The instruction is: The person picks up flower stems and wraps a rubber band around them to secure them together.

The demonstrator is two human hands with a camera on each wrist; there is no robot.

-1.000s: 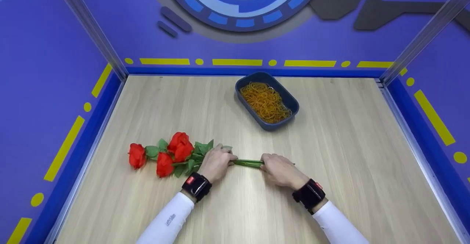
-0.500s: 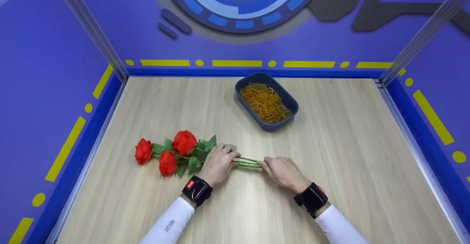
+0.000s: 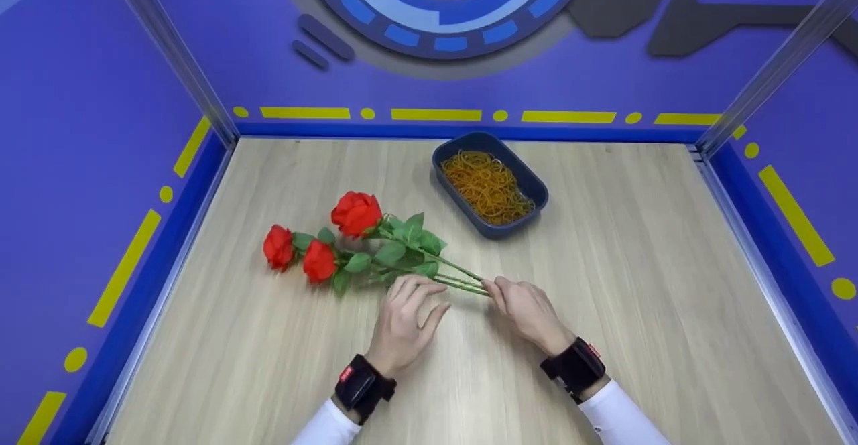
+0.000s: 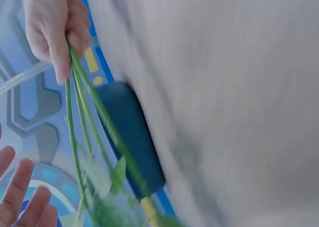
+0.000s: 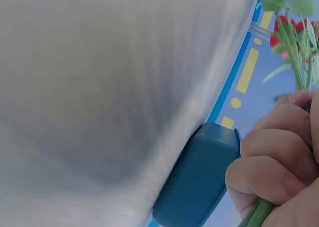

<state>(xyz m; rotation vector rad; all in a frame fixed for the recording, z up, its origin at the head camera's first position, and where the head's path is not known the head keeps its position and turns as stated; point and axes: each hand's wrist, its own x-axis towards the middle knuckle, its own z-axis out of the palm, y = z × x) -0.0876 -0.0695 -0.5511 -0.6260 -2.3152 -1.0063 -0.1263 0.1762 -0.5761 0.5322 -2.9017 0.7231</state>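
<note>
In the head view three red artificial-looking roses (image 3: 356,214) with green leaves point to the left, their stems running right. My right hand (image 3: 528,311) grips the stems near their lower ends; the right wrist view shows its fingers (image 5: 271,174) curled round them. My left hand (image 3: 402,328) is just below the stems, thumb and fingers spread apart with nothing between them. From the left wrist view, the left fingers (image 4: 17,187) are loosely extended beside the stems (image 4: 87,107), which fan out from the right hand.
A dark blue bin (image 3: 493,229) full of tan rubber bands (image 3: 486,187) stands behind the roses, near the back of the wooden table (image 3: 637,230). Blue printed panels (image 3: 429,90) wall the table at the back and both sides.
My left hand has let go of the stems and drawn back toward the near side, its fingers opening. The roses have shifted up and right, the stems spreading apart in my right hand.
</note>
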